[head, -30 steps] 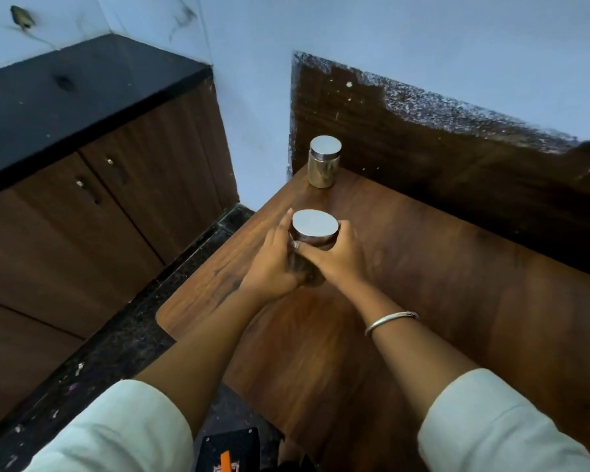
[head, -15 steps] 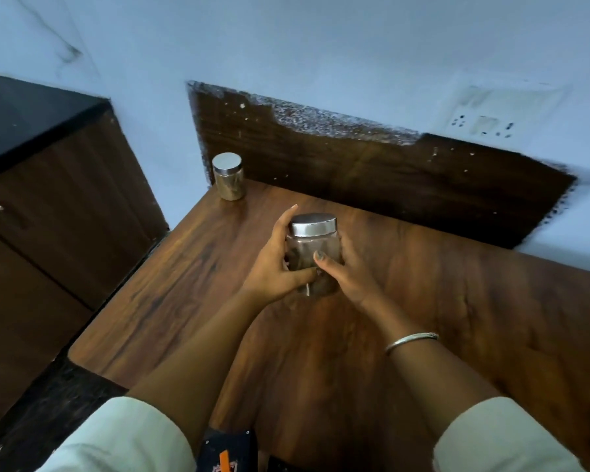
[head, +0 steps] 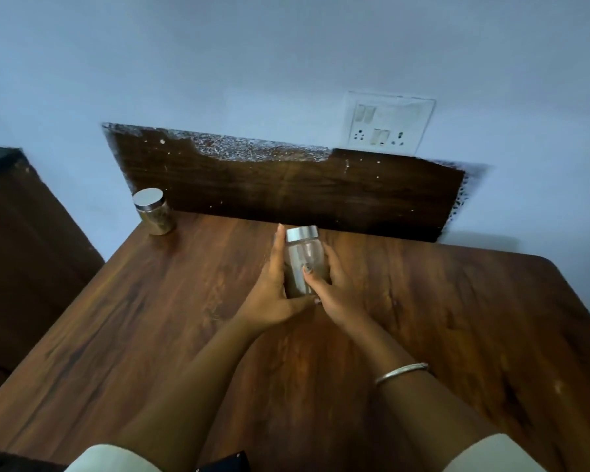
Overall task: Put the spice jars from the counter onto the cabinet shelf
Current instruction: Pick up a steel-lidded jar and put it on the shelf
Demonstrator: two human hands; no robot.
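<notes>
A clear glass spice jar with a silver lid is held upright above the wooden counter, near the middle. My left hand cups its left side and bottom, fingers reaching up to the lid. My right hand grips its right side, thumb across the front glass. A second spice jar, silver-lidded with brownish contents, stands at the counter's back left corner, apart from both hands.
A dark wooden backsplash runs along the wall behind the counter. A switch and socket plate sits on the wall above it. A dark cabinet with a black top stands to the left of the counter.
Both hands have carried the jar up and toward the right while the view swung right and upward; the left cabinet has slid mostly out of frame. The second jar has not moved.
</notes>
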